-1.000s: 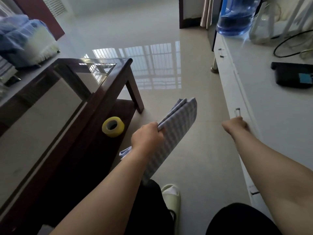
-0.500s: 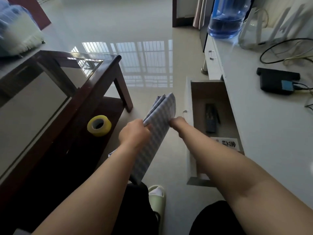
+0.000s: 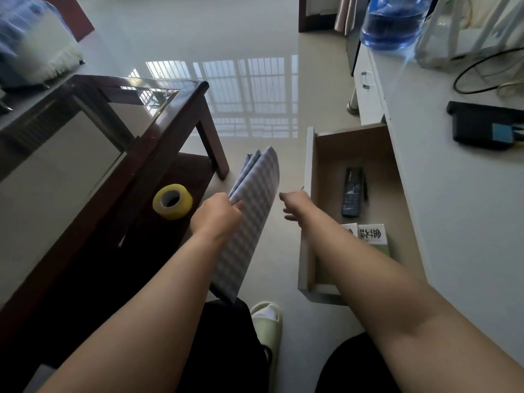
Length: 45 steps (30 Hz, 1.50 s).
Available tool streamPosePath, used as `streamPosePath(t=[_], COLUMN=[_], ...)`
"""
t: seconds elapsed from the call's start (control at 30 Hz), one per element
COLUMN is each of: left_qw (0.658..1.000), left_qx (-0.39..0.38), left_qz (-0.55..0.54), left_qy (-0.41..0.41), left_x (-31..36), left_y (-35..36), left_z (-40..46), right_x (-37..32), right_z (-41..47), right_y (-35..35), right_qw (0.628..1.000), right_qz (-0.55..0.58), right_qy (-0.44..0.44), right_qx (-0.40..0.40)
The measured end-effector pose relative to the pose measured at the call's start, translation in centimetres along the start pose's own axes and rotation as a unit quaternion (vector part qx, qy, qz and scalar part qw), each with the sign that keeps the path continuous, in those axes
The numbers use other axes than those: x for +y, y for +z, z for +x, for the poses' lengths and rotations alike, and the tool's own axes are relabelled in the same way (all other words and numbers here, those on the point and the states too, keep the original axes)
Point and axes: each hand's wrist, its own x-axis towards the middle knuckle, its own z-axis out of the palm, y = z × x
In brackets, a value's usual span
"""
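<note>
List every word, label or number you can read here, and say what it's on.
Nothing reads clearly enough to quote.
White-and-green box in the drawer: large dark characters, too blurred to read.
Remote control in the same drawer: key markings too small.
Black device on the cabinet top: blue patch, no legible text.
Folded checked cloth: pattern only, no text.

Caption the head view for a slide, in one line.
Left hand grips a folded checked cloth beside the open drawer, right hand open near its front.

Bare forearms, black trousers point(image 3: 226, 350), pale-green slipper point(image 3: 268, 326).
</note>
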Motion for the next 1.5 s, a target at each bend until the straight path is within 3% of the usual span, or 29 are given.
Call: streamPosePath(t=[0.07, 0.13, 0.17, 0.23, 0.3, 0.47, 0.57, 0.63, 0.7, 0.77, 0.83, 0.97, 1.1, 1.17, 1.23, 1.3, 1.37, 1.43, 1.5], left_qw=[1.0, 1.0, 1.0, 0.999, 0.999, 0.998, 0.996, 0.992, 0.986, 0.974, 0.967, 0.963, 0.945, 0.908, 0.849, 0.831, 0.888, 0.958, 0.985], left_qx=[0.006, 0.009, 0.012, 0.016, 0.015, 0.015, 0.024, 0.029, 0.029, 0.02, 0.019, -0.045, -0.13, -0.176, -0.248, -0.313, -0.295, -0.151, 0.002], left_qz=[-0.006, -0.012, -0.017, -0.028, -0.033, -0.045, -0.07, -0.109, -0.156, -0.219, -0.249, -0.262, -0.301, -0.38, -0.464, -0.459, -0.353, -0.231, -0.175], left_qy=[0.005, 0.01, 0.013, 0.02, 0.024, 0.036, 0.042, 0.052, 0.055, 0.054, 0.058, 0.055, 0.011, -0.013, -0.041, -0.04, 0.015, 0.074, 0.005], left_x=[0.4, 0.9, 1.1, 1.4, 1.7, 3.0, 4.1, 5.3, 6.7, 8.1, 9.8, 14.0, 17.3, 18.3, 19.6, 20.8, 20.4, 18.6, 16.6], left_y=[0.0, 0.0, 0.0, -0.1, 0.0, 0.3, 0.6, 1.0, 1.3, 1.8, 2.7, 6.4, 10.4, 12.7, 14.6, 15.9, 16.8, 17.3, 16.8], left_z=[-0.1, -0.4, -0.5, -0.7, -0.9, -1.6, -1.9, -2.0, -2.0, -1.8, -1.6, -1.6, -1.1, -1.3, -1.8, -1.8, -1.2, 0.0, 1.2], right_x=[1.8, 4.5, 6.1, 8.6, 10.0, 10.4, 10.3, 8.9, 6.6, 4.3, 3.3, 5.8, 7.2, 7.3, 7.5, 7.7, 7.9, 8.0, 8.1], right_z=[-0.3, -0.6, -0.6, -1.0, -1.0, -0.5, -1.6, -2.7, -4.1, -5.6, -6.3, -6.3, -6.1, -5.7, -5.3, -5.1, -5.0, -4.9, -4.8], right_y=[-2.5, -6.0, -7.8, -10.4, -11.2, -10.5, -10.2, -10.9, -12.0, -13.9, -17.0, -22.3, -22.3, -22.4, -22.4, -22.4, -22.4, -22.4, -22.4], right_qw=[0.976, 0.921, 0.913, 0.924, 0.92, 0.96, 0.96, 0.95, 0.939, 0.898, 0.85, 0.875, 0.863, 0.858, 0.851, 0.848, 0.843, 0.839, 0.838], right_qz=[-0.141, -0.272, -0.288, -0.24, -0.24, -0.189, -0.213, -0.253, -0.253, -0.232, -0.239, -0.296, -0.326, -0.325, -0.337, -0.342, -0.349, -0.351, -0.353], right_qy=[-0.11, -0.073, 0.0, 0.173, 0.245, 0.166, 0.143, 0.093, -0.032, -0.176, -0.237, -0.145, -0.191, -0.192, -0.194, -0.195, -0.198, -0.202, -0.203], right_qx=[0.126, 0.268, 0.288, 0.242, 0.19, 0.12, 0.114, 0.155, 0.231, 0.329, 0.406, 0.355, 0.336, 0.349, 0.352, 0.354, 0.359, 0.363, 0.364])
